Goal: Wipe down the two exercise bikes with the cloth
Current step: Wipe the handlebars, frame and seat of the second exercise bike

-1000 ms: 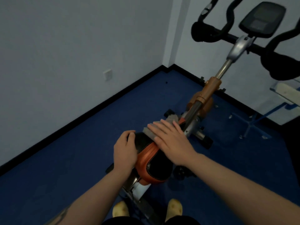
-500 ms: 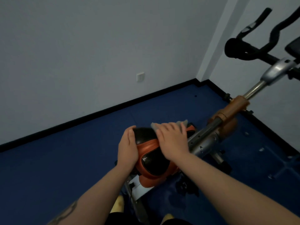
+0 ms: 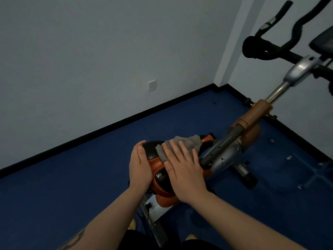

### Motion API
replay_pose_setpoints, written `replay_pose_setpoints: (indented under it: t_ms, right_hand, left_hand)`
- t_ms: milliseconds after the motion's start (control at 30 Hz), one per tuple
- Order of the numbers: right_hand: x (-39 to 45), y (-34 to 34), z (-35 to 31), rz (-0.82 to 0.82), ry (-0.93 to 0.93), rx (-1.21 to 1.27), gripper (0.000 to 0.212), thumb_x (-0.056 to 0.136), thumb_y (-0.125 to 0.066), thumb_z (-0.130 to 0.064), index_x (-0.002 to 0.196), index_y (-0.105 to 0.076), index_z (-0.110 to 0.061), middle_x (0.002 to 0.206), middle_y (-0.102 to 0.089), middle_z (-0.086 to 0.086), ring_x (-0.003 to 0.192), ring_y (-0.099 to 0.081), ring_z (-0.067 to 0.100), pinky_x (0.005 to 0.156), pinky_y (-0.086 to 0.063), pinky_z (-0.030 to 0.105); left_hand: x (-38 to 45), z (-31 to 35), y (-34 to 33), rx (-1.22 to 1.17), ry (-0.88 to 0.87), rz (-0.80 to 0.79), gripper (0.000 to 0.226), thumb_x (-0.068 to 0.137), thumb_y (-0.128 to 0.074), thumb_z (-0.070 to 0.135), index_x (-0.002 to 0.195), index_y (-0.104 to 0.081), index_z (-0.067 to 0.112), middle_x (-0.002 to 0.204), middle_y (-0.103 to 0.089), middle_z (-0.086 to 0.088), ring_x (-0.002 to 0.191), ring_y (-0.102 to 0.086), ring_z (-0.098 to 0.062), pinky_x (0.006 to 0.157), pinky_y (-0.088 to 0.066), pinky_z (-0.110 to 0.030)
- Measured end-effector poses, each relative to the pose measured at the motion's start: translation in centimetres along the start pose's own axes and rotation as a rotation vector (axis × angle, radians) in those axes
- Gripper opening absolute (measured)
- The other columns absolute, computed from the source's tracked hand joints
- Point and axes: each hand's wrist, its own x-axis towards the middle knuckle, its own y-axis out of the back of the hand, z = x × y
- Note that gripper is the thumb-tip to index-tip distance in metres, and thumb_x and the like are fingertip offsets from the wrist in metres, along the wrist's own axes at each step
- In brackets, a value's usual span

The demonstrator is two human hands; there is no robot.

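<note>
Right hand (image 3: 183,170), fingers flat, presses cloth (image 3: 187,143) on bike saddle (image 3: 153,150) w/ left hand (image 3: 140,165) cupping its side; loose cloth edge could slip off.

Saddle (image 3: 158,170): between our hands.
Cloth (image 3: 187,143): on saddle, under our right hand (image 3: 183,170).
Left hand (image 3: 139,166): against saddle's left side.
Handlebars (image 3: 266,46): ahead, right.

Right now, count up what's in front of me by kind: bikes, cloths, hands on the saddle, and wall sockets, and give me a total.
Exercise bike: 1 in view
Grey cloth: 1, pressed on the saddle by the right hand
Hands on the saddle: 2, counting the left hand on its side
Wall socket: 1
Total: 5
</note>
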Motion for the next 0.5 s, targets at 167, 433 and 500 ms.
replay_pose_setpoints:
  t_ms: [167,433,500]
  right_hand:
    - [0.9,-0.8,-1.8,0.132,-0.288,0.054,0.071,0.087,0.022,-0.056,0.153,0.010,-0.032,0.160,0.016,-0.007,0.147,0.022,0.017,0.120,0.008,0.046]
    - [0.3,-1.5,-5.3,0.183,-0.611,0.195,0.067,0.088,0.018,-0.061,0.150,0.012,-0.037,0.157,0.025,-0.011,0.145,0.026,0.012,0.122,0.003,0.043]
    - [0.9,-1.6,-6.0,0.190,-0.734,0.169,0.056,0.100,-0.002,-0.050,0.153,0.005,-0.036,0.160,0.022,-0.006,0.148,0.018,0.018,0.122,0.002,0.041]
  left_hand:
    - [0.4,-0.3,0.7,0.095,-0.065,-0.032,0.039,0.105,-0.021,0.033,0.128,-0.052,0.023,0.125,-0.052,0.004,0.121,-0.043,-0.012,0.108,-0.036,-0.038]
    - [3.4,-1.4,3.1,0.167,-0.298,-0.380,0.049,0.099,-0.024,0.036,0.139,-0.048,0.022,0.149,-0.037,0.013,0.141,-0.025,-0.001,0.117,-0.018,-0.027]
    - [3.9,-0.9,3.5,0.144,-0.333,-0.480,0.046,0.101,-0.026,0.031,0.140,-0.048,0.021,0.146,-0.040,0.014,0.138,-0.031,0.001,0.116,-0.022,-0.025]
